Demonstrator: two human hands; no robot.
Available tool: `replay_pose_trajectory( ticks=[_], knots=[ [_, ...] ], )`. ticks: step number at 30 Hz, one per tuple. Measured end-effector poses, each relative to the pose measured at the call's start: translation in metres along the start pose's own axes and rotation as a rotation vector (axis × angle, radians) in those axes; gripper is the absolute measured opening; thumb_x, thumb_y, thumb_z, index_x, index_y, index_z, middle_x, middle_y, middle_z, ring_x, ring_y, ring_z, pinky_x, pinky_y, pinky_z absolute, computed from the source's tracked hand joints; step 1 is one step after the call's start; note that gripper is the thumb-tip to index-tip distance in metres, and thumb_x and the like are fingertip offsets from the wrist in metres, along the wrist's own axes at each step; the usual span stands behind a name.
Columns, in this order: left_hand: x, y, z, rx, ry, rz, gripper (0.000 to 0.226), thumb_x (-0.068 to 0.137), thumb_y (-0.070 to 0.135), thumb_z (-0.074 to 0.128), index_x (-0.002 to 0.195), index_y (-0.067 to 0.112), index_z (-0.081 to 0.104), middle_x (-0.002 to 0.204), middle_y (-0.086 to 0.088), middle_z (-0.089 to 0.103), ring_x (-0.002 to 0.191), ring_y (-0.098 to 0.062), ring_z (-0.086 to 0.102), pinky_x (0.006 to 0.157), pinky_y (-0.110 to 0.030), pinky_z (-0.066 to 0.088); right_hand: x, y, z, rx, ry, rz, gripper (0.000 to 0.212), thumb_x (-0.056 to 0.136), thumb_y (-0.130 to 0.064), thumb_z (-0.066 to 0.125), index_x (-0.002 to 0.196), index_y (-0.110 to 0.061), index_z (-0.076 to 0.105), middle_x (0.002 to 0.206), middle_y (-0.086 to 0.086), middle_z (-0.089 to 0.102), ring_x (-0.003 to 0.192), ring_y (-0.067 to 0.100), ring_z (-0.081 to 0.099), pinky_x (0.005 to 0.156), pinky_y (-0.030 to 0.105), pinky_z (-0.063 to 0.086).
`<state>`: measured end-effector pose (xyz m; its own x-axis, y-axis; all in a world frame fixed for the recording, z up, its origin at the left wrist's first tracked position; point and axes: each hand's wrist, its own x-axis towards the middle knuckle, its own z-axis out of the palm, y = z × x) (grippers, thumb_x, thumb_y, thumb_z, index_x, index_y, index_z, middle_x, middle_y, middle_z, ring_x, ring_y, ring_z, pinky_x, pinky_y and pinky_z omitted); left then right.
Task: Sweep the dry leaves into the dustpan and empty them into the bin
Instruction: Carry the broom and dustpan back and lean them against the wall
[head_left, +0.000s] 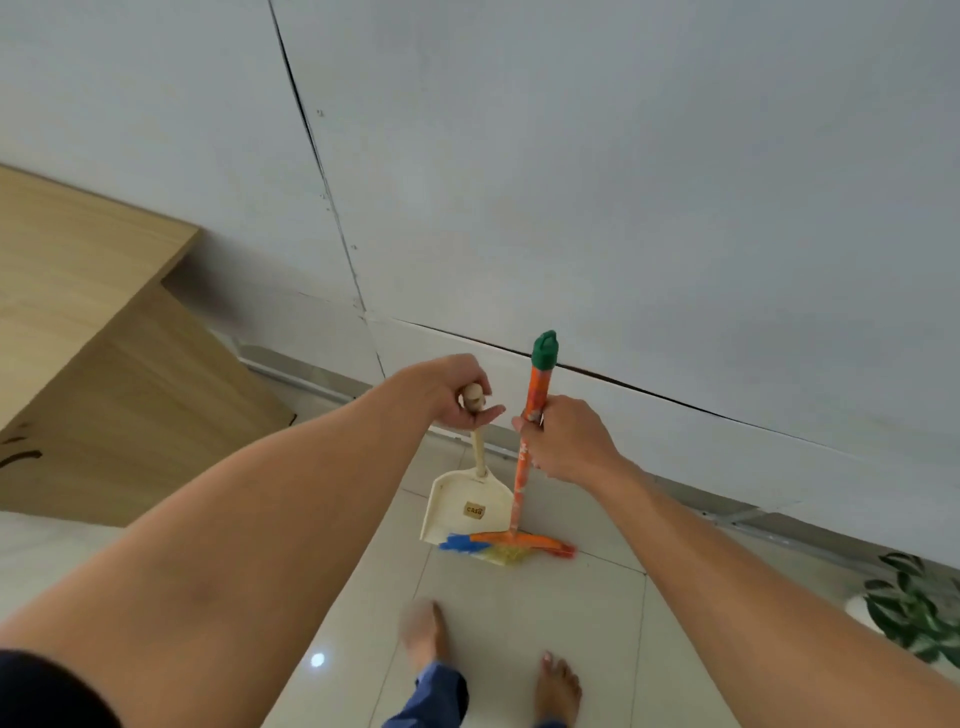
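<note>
My left hand (457, 392) grips the top of the long cream handle of a cream dustpan (465, 506), which stands on the tiled floor close to the white wall. My right hand (563, 439) is closed around the orange handle of a broom (527, 452) with a green cap. The broom's head, with blue and yellow bristles (498, 548), rests on the floor at the dustpan's open edge. No dry leaves or bin show in this view.
A wooden desk (88, 332) stands at the left against the wall. A green potted plant (914, 608) sits at the right edge. My bare feet (556, 686) stand on the pale tiles just behind the broom.
</note>
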<state>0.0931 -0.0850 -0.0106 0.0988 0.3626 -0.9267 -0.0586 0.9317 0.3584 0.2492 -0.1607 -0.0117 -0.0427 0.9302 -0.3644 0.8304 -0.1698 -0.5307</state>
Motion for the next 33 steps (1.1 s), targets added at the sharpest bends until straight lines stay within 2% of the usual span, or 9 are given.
replay_pose_trajectory(
  ticks=[3, 7, 10, 14, 18, 21, 25, 29, 33],
  knots=[
    [0.000, 0.024, 0.001, 0.166, -0.005, 0.167, 0.007, 0.098, 0.003, 0.059, 0.103, 0.005, 0.054, 0.112, -0.011, 0.047, 0.114, -0.029, 0.061, 0.075, -0.039, 0.066, 0.024, -0.014, 0.003, -0.002, 0.033, 0.018, 0.031, 0.095, -0.040, 0.054, 0.066, -0.028, 0.052, 0.063, -0.009, 0.062, 0.057, 0.011, 0.063, 0.056, 0.026, 0.045],
    [0.018, 0.029, -0.002, 0.835, 0.174, 0.587, 0.025, 0.090, 0.028, 0.075, 0.105, 0.008, 0.075, 0.099, -0.002, 0.066, 0.097, -0.014, 0.063, 0.103, -0.037, 0.058, 0.047, -0.024, 0.006, 0.019, 0.047, 0.087, 0.026, 0.095, -0.038, 0.051, 0.075, -0.025, 0.060, 0.065, -0.008, 0.064, 0.057, 0.013, 0.064, 0.062, 0.028, 0.049],
    [0.023, 0.027, -0.004, 1.082, 0.252, 0.791, 0.031, 0.094, 0.033, 0.070, 0.118, 0.015, 0.076, 0.117, 0.001, 0.073, 0.107, -0.022, 0.071, 0.097, -0.033, 0.056, 0.059, -0.028, 0.004, 0.041, 0.040, 0.134, 0.023, 0.096, -0.038, 0.052, 0.095, -0.021, 0.068, 0.078, -0.003, 0.069, 0.067, 0.018, 0.067, 0.067, 0.030, 0.054],
    [0.028, 0.034, 0.001, 1.295, 0.304, 0.961, 0.022, 0.103, 0.024, 0.057, 0.115, 0.013, 0.073, 0.108, -0.006, 0.074, 0.105, -0.027, 0.069, 0.076, -0.027, 0.044, 0.071, -0.031, 0.003, 0.024, 0.033, 0.187, 0.027, 0.097, -0.037, 0.053, 0.102, -0.017, 0.068, 0.086, 0.003, 0.072, 0.074, 0.024, 0.070, 0.076, 0.039, 0.059],
    [0.032, 0.050, -0.005, 1.369, 0.390, 1.033, 0.027, 0.108, 0.030, 0.054, 0.120, 0.011, 0.070, 0.110, -0.008, 0.073, 0.101, -0.025, 0.067, 0.075, -0.027, 0.041, 0.082, -0.041, 0.001, 0.016, 0.025, 0.204, 0.029, 0.096, -0.040, 0.055, 0.104, -0.015, 0.066, 0.087, 0.004, 0.073, 0.074, 0.024, 0.071, 0.076, 0.041, 0.060],
    [0.034, 0.063, -0.014, 1.410, 0.394, 1.033, 0.025, 0.107, 0.027, 0.055, 0.120, 0.012, 0.070, 0.110, -0.007, 0.073, 0.100, -0.026, 0.066, 0.076, -0.029, 0.043, 0.095, -0.050, 0.000, 0.027, 0.020, 0.223, 0.026, 0.094, -0.041, 0.057, 0.096, -0.016, 0.065, 0.076, 0.001, 0.072, 0.055, 0.017, 0.071, 0.066, 0.035, 0.062],
    [0.038, 0.077, -0.023, 1.365, 0.377, 0.984, 0.026, 0.106, 0.027, 0.057, 0.124, 0.013, 0.070, 0.113, -0.006, 0.074, 0.106, -0.026, 0.070, 0.091, -0.034, 0.057, 0.121, -0.057, 0.009, 0.081, 0.001, 0.269, 0.022, 0.094, -0.038, 0.058, 0.094, -0.016, 0.059, 0.062, 0.001, 0.071, 0.039, 0.012, 0.066, 0.052, 0.026, 0.058],
    [0.047, 0.083, -0.027, 1.250, 0.324, 0.948, 0.036, 0.101, 0.035, 0.067, 0.130, 0.014, 0.067, 0.116, -0.005, 0.074, 0.107, -0.024, 0.072, 0.092, -0.031, 0.056, 0.136, -0.045, 0.023, 0.161, -0.077, 0.349, 0.025, 0.095, -0.029, 0.054, 0.093, -0.007, 0.066, 0.063, 0.004, 0.073, 0.046, 0.017, 0.070, 0.063, 0.035, 0.063],
    [0.056, 0.085, -0.028, 1.330, 0.362, 0.966, 0.023, 0.103, 0.028, 0.063, 0.122, 0.014, 0.067, 0.115, -0.006, 0.069, 0.108, -0.026, 0.065, 0.086, -0.031, 0.048, 0.151, -0.041, 0.029, 0.189, -0.055, 0.347, 0.026, 0.094, -0.029, 0.052, 0.087, -0.010, 0.066, 0.062, 0.004, 0.072, 0.047, 0.017, 0.071, 0.063, 0.035, 0.064]
  ],
)
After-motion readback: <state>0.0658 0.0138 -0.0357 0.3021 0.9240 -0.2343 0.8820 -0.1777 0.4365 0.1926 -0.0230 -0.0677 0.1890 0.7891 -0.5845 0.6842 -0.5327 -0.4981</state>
